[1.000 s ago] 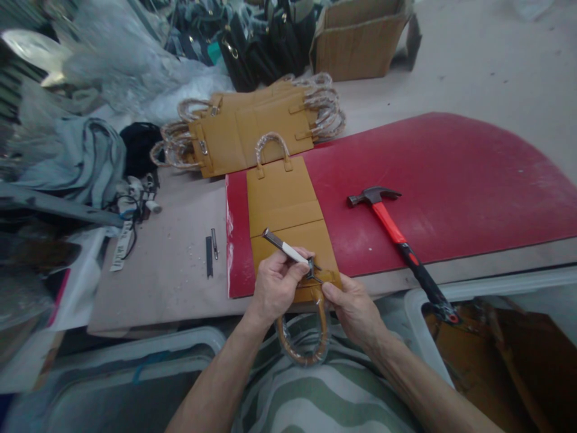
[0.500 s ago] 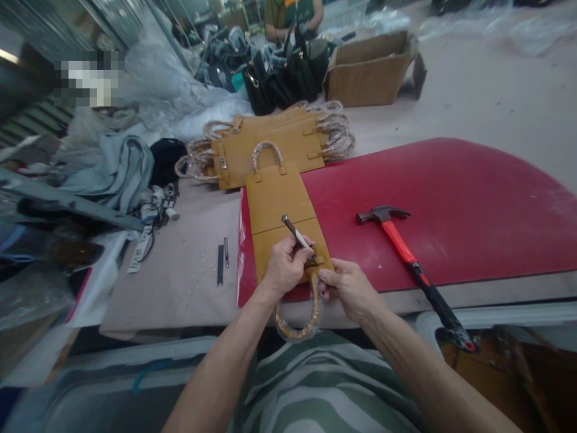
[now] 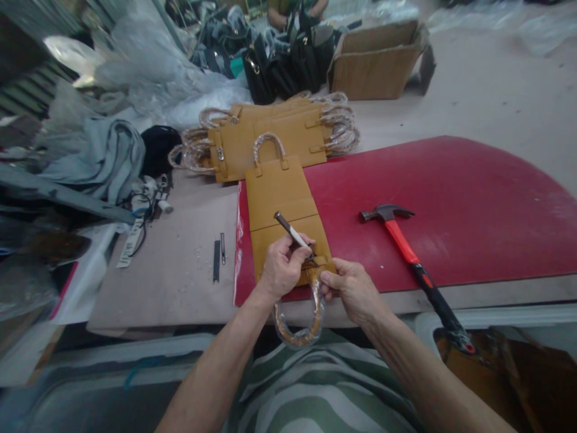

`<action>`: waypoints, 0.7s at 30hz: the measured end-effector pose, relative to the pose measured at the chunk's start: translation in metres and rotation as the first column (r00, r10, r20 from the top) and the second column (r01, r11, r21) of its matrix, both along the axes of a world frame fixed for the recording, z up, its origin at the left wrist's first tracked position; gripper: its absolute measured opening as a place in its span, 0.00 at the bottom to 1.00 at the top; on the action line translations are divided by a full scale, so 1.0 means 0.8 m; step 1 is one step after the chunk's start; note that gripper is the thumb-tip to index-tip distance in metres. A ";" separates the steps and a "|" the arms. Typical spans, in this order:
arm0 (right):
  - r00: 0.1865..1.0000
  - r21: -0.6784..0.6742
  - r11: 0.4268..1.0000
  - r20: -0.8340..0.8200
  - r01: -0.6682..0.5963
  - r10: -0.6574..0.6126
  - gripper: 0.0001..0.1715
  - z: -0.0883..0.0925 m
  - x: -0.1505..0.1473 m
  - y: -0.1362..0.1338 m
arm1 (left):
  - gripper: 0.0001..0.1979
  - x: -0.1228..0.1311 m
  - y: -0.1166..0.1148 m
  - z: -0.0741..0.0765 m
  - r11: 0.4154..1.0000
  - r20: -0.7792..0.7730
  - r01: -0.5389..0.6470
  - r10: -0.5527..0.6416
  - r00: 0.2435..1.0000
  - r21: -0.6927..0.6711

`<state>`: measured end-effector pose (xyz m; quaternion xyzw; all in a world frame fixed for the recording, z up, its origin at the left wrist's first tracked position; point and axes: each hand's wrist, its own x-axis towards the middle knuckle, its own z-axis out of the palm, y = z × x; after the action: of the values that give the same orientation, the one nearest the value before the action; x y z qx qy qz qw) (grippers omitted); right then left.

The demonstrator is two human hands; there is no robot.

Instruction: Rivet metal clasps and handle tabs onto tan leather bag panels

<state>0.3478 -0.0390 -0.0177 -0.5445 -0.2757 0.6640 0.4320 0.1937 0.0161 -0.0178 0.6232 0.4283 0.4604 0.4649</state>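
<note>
My left hand [image 3: 282, 267] is closed around a steel hand punch [image 3: 283, 221] with a white-wrapped grip. The punch slants, its lower end down at the tab near the handle base; the exact contact is hard to see. Under it lies a tan leather bag panel [image 3: 280, 191], a seam across its middle. One plastic-wrapped handle lies at the far end; the near handle [image 3: 295, 339] hangs past the table edge toward me. My right hand [image 3: 354, 290] pinches the panel's near right corner between thumb and fingers, beside that handle.
Right of the panel, a claw hammer [image 3: 401, 240] rests on a red board [image 3: 473, 204], its handle over the table edge. Two slim tools [image 3: 217, 261] lie left. Behind are stacked tan bag panels [image 3: 270, 129], black bags [image 3: 256, 75], a cardboard box [image 3: 369, 69] and another person's arms [image 3: 319, 8].
The view has shifted slightly. The punch's top leans a little farther left. Both hands keep their hold on the punch and the panel.
</note>
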 end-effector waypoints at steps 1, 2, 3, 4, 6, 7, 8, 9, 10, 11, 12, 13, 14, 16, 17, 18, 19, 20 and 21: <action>1.000 -0.006 1.000 0.004 -0.002 0.002 0.11 0.000 0.000 0.000 | 0.07 0.000 -0.001 -0.001 1.000 -0.009 -0.002 0.002 1.000 0.010; 1.000 -0.012 1.000 0.008 -0.003 0.003 0.11 0.001 -0.001 0.000 | 0.07 -0.001 -0.002 -0.001 1.000 -0.017 -0.003 0.003 1.000 0.018; 1.000 -0.018 1.000 0.012 -0.005 0.005 0.11 0.001 -0.001 0.000 | 0.07 -0.001 -0.003 -0.001 1.000 -0.025 -0.004 0.005 1.000 0.025; 1.000 -0.022 1.000 0.016 -0.005 0.006 0.11 0.001 -0.001 0.000 | 0.07 -0.001 -0.004 -0.002 0.999 -0.030 -0.004 0.005 1.000 0.032; 1.000 -0.027 1.000 0.025 -0.007 0.007 0.11 0.002 -0.002 0.000 | 0.07 -0.001 -0.006 -0.002 0.999 -0.036 -0.004 0.006 0.999 0.052; 1.000 -0.028 1.000 0.030 -0.007 0.008 0.11 0.002 -0.002 0.001 | 0.07 -0.001 -0.007 -0.002 0.998 -0.044 -0.005 0.008 0.999 0.067; 0.999 -0.028 1.000 0.036 -0.009 0.010 0.12 0.003 -0.003 0.001 | 0.07 -0.001 -0.008 -0.002 0.996 -0.058 -0.006 0.010 0.998 0.084; 0.999 -0.028 1.000 0.042 -0.010 0.011 0.12 0.003 -0.003 0.001 | 0.07 0.000 -0.008 -0.002 0.995 -0.076 -0.004 0.012 0.997 0.104; 0.999 -0.027 1.000 0.048 -0.012 0.014 0.12 0.003 -0.004 0.001 | 0.07 0.000 -0.009 -0.002 0.992 -0.096 -0.002 0.015 0.995 0.126; 0.998 -0.026 1.000 0.056 -0.015 0.016 0.12 0.003 -0.004 0.000 | 0.07 0.001 -0.009 -0.003 0.989 -0.118 -0.001 0.019 0.993 0.150; 0.998 -0.024 1.000 0.066 -0.018 0.019 0.11 0.003 -0.005 0.000 | 0.07 0.001 -0.010 -0.004 0.985 -0.138 0.000 0.024 0.990 0.174; 0.997 -0.020 1.000 0.078 -0.022 0.023 0.10 0.002 -0.006 -0.001 | 0.07 0.002 -0.009 -0.005 0.981 -0.156 0.001 0.030 0.987 0.195; 0.995 -0.016 1.000 0.091 -0.027 0.028 0.10 0.002 -0.006 -0.001 | 0.07 0.003 -0.009 -0.007 0.977 -0.173 0.002 0.035 0.984 0.214; 0.991 -0.008 0.999 0.125 -0.039 0.039 0.08 -0.001 -0.006 -0.004 | 0.06 0.004 -0.009 -0.011 0.971 -0.198 0.005 0.044 0.979 0.238; 0.988 -0.006 0.999 0.145 -0.046 0.047 0.08 -0.002 -0.005 -0.005 | 0.06 0.005 -0.009 -0.014 0.970 -0.205 0.009 0.042 0.978 0.243; 0.984 -0.007 0.998 0.167 -0.055 0.055 0.07 -0.003 -0.004 -0.008 | 0.06 0.005 -0.009 -0.017 0.969 -0.209 0.015 0.038 0.977 0.246; 0.979 -0.010 0.998 0.192 -0.063 0.064 0.07 -0.004 -0.002 -0.010 | 0.06 0.006 -0.010 -0.020 0.969 -0.212 0.021 0.033 0.977 0.247; 0.974 -0.013 0.997 0.217 -0.071 0.072 0.07 -0.005 0.001 -0.013 | 0.06 0.006 -0.011 -0.023 0.967 -0.219 0.029 0.028 0.975 0.252; 0.967 -0.014 0.997 0.242 -0.079 0.080 0.07 -0.005 0.004 -0.016 | 0.05 0.006 -0.012 -0.026 0.964 -0.231 0.040 0.022 0.973 0.261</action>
<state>0.3511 -0.0517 -0.0215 -0.6110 -0.3465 0.6098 0.3670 0.1988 0.0064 -0.0384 0.7311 0.4115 0.4353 0.3267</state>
